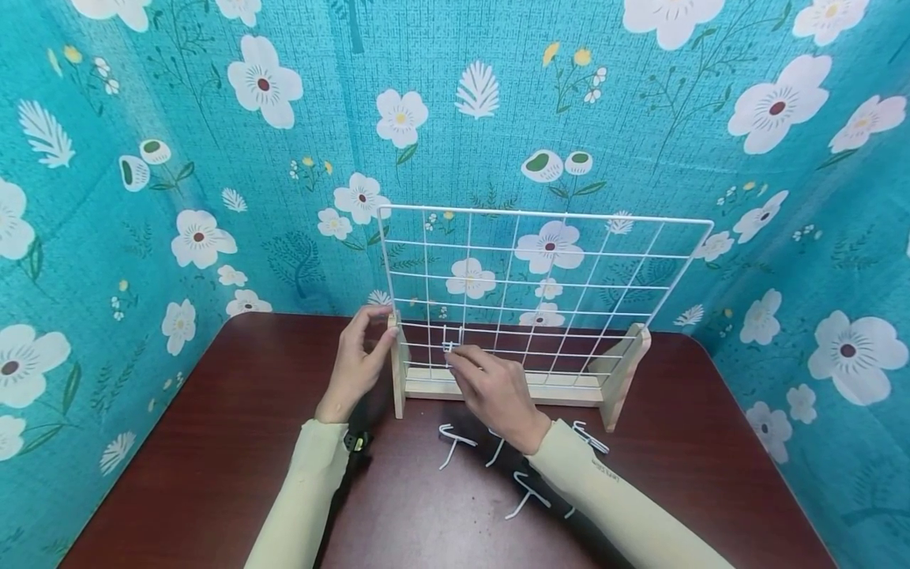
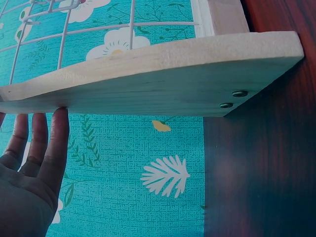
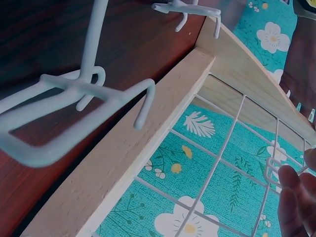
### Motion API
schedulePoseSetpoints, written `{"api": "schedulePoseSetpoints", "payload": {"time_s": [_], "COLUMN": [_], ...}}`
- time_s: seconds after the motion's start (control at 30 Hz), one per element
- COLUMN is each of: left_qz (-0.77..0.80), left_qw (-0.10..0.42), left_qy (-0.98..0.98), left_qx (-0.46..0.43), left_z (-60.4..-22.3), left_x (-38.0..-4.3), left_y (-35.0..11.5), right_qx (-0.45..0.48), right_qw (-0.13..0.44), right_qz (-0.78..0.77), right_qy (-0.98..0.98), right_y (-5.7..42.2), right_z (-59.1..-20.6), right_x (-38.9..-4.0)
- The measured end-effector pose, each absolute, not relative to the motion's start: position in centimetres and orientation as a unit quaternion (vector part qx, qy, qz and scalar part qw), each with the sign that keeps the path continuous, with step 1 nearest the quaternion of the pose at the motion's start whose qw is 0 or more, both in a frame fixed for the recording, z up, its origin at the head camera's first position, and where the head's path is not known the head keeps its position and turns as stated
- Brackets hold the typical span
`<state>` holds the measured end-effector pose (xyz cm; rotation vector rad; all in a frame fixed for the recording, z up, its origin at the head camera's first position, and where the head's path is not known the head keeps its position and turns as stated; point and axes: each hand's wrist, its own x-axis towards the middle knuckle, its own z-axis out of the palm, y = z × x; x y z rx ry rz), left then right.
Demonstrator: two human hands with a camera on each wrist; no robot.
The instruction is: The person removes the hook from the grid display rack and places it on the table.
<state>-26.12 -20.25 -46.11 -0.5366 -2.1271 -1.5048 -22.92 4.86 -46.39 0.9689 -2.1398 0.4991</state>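
A white wire grid stands upright between two wooden side panels. At the left wooden side panel, my left hand holds the upper end between thumb and fingers. In the left wrist view, the fingertips meet the back edge of that panel. My right hand pinches a white wire hook at the lower left of the grid. The right wrist view shows this hook against the grid wires, with the fingertips right on it.
Several loose white hooks lie on the dark red table before the rack, among them one hook left of the right wrist and another hook nearer the front. A wooden crossbar joins the panels. A flowered teal cloth surrounds the table.
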Motion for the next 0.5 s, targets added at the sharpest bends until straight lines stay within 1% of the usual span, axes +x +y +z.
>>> {"api": "schedulePoseSetpoints", "payload": {"time_s": [0.5], "left_qz": [-0.552], "left_qw": [0.241], "left_qy": [-0.773], "left_qx": [-0.200], "left_z": [-46.12], "left_x": [-26.08], "left_y": [-20.17], "right_qx": [0.364], "right_qw": [0.369], "right_qz": [0.214], "right_qy": [-0.828], "right_y": [4.29], "right_z": [-46.47], "right_x": [-23.46]}}
